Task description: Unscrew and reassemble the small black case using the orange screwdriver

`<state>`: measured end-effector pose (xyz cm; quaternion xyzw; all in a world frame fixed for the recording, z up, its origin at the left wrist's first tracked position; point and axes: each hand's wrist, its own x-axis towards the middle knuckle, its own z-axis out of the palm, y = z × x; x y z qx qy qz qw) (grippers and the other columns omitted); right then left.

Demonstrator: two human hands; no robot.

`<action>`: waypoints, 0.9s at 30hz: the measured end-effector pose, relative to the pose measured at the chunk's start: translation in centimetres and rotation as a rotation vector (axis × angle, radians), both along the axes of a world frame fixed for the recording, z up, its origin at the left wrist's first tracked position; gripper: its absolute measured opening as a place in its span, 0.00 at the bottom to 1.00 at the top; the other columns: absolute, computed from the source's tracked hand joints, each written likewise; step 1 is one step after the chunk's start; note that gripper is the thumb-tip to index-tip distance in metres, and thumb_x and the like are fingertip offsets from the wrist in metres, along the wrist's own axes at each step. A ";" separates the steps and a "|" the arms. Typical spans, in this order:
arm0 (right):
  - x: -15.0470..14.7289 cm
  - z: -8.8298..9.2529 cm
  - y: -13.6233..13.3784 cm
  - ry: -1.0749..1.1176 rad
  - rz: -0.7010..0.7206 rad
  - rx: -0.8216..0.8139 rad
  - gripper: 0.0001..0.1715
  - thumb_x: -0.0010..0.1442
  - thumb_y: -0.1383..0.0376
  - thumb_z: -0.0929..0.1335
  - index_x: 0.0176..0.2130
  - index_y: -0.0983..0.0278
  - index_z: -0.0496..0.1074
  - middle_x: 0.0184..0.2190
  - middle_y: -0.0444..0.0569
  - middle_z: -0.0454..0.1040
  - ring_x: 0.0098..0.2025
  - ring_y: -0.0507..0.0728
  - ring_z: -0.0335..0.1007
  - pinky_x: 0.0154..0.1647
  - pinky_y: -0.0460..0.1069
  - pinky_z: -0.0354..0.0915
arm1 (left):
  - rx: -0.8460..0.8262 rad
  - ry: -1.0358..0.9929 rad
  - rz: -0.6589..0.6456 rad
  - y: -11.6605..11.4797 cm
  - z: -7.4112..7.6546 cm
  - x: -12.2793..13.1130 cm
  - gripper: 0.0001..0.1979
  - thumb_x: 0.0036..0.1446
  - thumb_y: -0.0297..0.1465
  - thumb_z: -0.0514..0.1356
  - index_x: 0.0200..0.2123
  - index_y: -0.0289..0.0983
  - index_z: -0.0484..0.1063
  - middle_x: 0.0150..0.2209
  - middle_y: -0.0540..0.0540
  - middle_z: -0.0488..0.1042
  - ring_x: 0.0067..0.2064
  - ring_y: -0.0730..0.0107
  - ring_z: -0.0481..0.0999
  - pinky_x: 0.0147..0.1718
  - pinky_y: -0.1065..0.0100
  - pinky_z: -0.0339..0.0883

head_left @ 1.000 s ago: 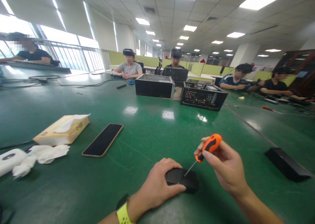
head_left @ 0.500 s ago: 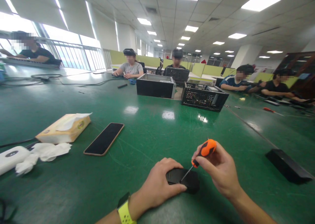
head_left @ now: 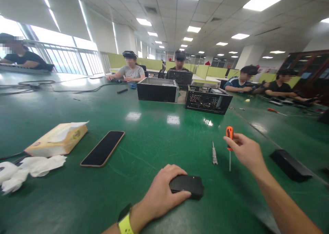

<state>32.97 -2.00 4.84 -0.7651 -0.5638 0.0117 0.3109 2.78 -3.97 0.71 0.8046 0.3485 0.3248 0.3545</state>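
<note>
My left hand (head_left: 166,189) is closed around the left end of a small black palm-sized device (head_left: 191,186), thumb on the near side and fingers over the far side. The device lies on the green tabletop; small marks like screw holes show on its upper face. In my right hand (head_left: 245,150) is an orange-and-black screwdriver (head_left: 229,138), pinched by the handle. Its shaft points down, apart from the device and to its upper right. Just left of it lies a thin silver tool with a pointed tip (head_left: 214,154).
A phone (head_left: 103,149), a tissue pack (head_left: 58,139) and crumpled tissues (head_left: 33,168) lie left. A black bar-shaped object (head_left: 290,163) sits right. Two computer cases (head_left: 157,91) (head_left: 208,100) stand ahead. Several people sit around the table; another orange screwdriver (head_left: 276,111) lies far right.
The screwdriver has left the device's face; my right hand has carried it right and away, turning it upright. The silver tool now shows on the table. My left hand still grips the device.
</note>
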 end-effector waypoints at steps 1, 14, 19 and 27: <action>1.7 -0.6 0.5 -0.049 -0.051 -0.084 0.20 0.60 0.50 0.65 0.38 0.63 0.76 0.31 0.55 0.80 0.35 0.65 0.78 0.37 0.56 0.72 | 0.001 0.006 -0.001 0.0 0.1 0.0 0.16 0.50 0.32 0.70 0.43 0.39 0.75 0.43 0.45 0.76 0.45 0.57 0.73 0.47 0.61 0.64; -0.8 -0.1 -1.6 -0.038 0.389 -0.388 0.13 0.60 0.56 0.67 0.30 0.60 0.76 0.25 0.44 0.77 0.28 0.55 0.73 0.30 0.47 0.65 | 0.032 0.026 -0.013 -0.2 0.2 -0.1 0.16 0.52 0.32 0.69 0.44 0.40 0.74 0.43 0.45 0.76 0.45 0.57 0.72 0.46 0.61 0.63; -1.8 1.9 -7.5 0.136 0.851 -0.506 0.12 0.62 0.56 0.68 0.33 0.59 0.78 0.29 0.45 0.75 0.33 0.55 0.69 0.34 0.48 0.63 | 0.033 0.038 -0.025 -0.1 0.2 -0.1 0.14 0.53 0.32 0.69 0.43 0.39 0.74 0.42 0.47 0.75 0.44 0.59 0.71 0.45 0.62 0.63; -3.3 -1.6 -8.5 0.127 0.686 -0.516 0.19 0.66 0.51 0.63 0.34 0.61 0.74 0.32 0.45 0.74 0.38 0.57 0.68 0.40 0.50 0.60 | 0.060 0.034 -0.041 0.0 -0.3 0.1 0.13 0.57 0.34 0.67 0.44 0.39 0.73 0.43 0.46 0.75 0.45 0.59 0.71 0.46 0.62 0.63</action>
